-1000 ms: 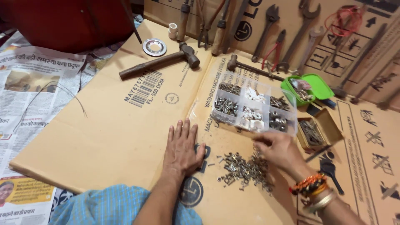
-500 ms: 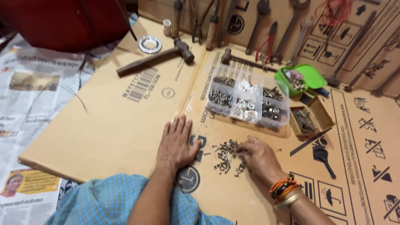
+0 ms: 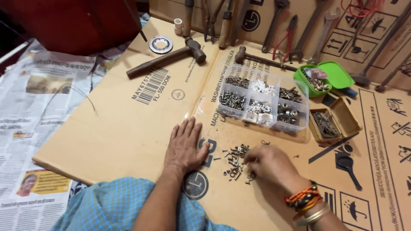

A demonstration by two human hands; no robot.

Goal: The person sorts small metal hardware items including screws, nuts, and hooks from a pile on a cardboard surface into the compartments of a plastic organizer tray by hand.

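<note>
My left hand (image 3: pixel 185 144) lies flat, palm down, on the brown cardboard sheet (image 3: pixel 107 128), fingers spread, holding nothing. Just to its right is a small pile of loose screws and nuts (image 3: pixel 235 160). My right hand (image 3: pixel 269 164), with orange and metal bangles on the wrist, rests over the right side of that pile, fingertips curled down among the pieces. Whether it pinches one I cannot tell. Beyond the pile stands a clear plastic compartment box (image 3: pixel 264 102) filled with sorted screws, nuts and white parts.
Two hammers (image 3: pixel 169 59) (image 3: pixel 261 57), pliers (image 3: pixel 284 36) and spanners lie along the far edge. A green open container (image 3: pixel 323 77) and a small cardboard box of screws (image 3: pixel 332 122) sit right of the organiser. Newspaper (image 3: pixel 34 111) covers the floor at left. A metal ring (image 3: pixel 161 44) lies near the hammer.
My right hand has come back from the compartment box down to the loose pile. The view has shifted nearer and lower. My left hand stays flat in place.
</note>
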